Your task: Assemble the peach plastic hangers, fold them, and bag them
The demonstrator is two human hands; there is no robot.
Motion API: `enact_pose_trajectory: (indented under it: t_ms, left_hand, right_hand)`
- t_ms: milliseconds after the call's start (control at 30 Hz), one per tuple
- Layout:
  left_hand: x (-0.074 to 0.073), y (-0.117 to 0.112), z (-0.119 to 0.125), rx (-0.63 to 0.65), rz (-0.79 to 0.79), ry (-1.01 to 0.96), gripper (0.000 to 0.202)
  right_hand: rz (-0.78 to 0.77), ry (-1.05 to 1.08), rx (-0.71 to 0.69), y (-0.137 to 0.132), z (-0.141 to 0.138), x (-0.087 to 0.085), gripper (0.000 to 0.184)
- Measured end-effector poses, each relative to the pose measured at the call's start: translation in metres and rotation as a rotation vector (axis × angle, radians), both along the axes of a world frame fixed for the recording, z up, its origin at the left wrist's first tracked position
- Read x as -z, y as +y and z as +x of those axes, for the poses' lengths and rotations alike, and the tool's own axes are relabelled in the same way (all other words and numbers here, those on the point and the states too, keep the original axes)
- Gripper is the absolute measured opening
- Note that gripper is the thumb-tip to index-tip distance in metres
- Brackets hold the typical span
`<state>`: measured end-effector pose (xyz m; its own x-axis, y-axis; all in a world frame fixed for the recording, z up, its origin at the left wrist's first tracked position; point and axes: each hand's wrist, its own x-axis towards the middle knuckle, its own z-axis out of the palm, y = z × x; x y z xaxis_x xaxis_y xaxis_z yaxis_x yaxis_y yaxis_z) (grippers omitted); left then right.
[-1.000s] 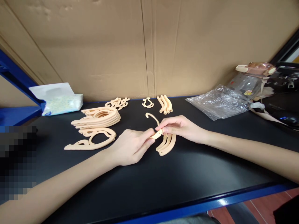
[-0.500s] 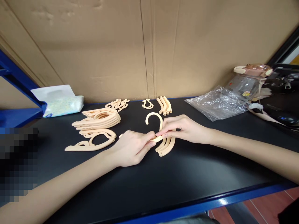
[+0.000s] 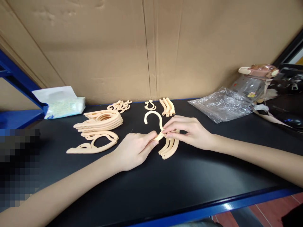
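Note:
My left hand is closed, thumb and forefinger pinching a beige plastic hanger arm, most of which is hidden in the hand. My right hand pinches the joint where a curved hanger hook meets that arm. The hook stands above the joint, its open end toward the left. Below the right hand, several curved hanger arms lie side by side on the black table. To the left of my left hand sit a stack of folded hangers and one folded hanger in front.
Loose hooks lie in a pile at the back, with a few more hooks and several hanger arms near the cardboard wall. A wipes pack is at left; a clear plastic bag and bottle are at right.
The hook and joint have shifted slightly up and left, and the held arm has tilted more. My right fingers have spread a little around the joint.

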<state>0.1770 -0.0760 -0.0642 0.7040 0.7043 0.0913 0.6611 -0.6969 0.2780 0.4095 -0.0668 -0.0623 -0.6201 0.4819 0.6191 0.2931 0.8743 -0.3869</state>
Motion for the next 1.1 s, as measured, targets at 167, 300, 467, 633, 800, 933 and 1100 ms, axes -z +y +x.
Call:
enact_pose_trajectory:
  t_ms: [167, 300, 467, 633, 800, 933, 1100]
  left_hand:
    - [-0.003, -0.002, 0.003, -0.038, -0.026, -0.007, 0.029]
    - [-0.005, -0.004, 0.003, -0.059, -0.033, 0.004, 0.03]
    - [-0.005, -0.004, 0.004, -0.076, -0.047, -0.001, 0.03]
    - [-0.006, -0.003, 0.005, -0.103, -0.078, -0.019, 0.031]
    - [-0.007, -0.001, 0.004, -0.108, -0.083, -0.035, 0.035]
    - [-0.007, 0.001, 0.004, -0.128, -0.116, -0.075, 0.035]
    - [-0.008, 0.002, 0.004, -0.171, -0.16, -0.135, 0.032]
  right_hand:
    - [0.097, 0.066, 0.03, -0.005, -0.004, 0.005, 0.008]
    - [0.138, 0.062, 0.063, -0.006, -0.005, 0.007, 0.01]
    - [0.197, 0.053, 0.079, -0.006, -0.005, 0.008, 0.01]
    - [0.253, 0.046, 0.093, -0.007, -0.006, 0.009, 0.008]
    - [0.228, 0.038, 0.092, -0.006, -0.006, 0.011, 0.01]
    - [0.13, 0.058, 0.098, -0.005, -0.005, 0.013, 0.012]
    - [-0.112, 0.122, 0.207, -0.002, -0.003, 0.012, 0.017]
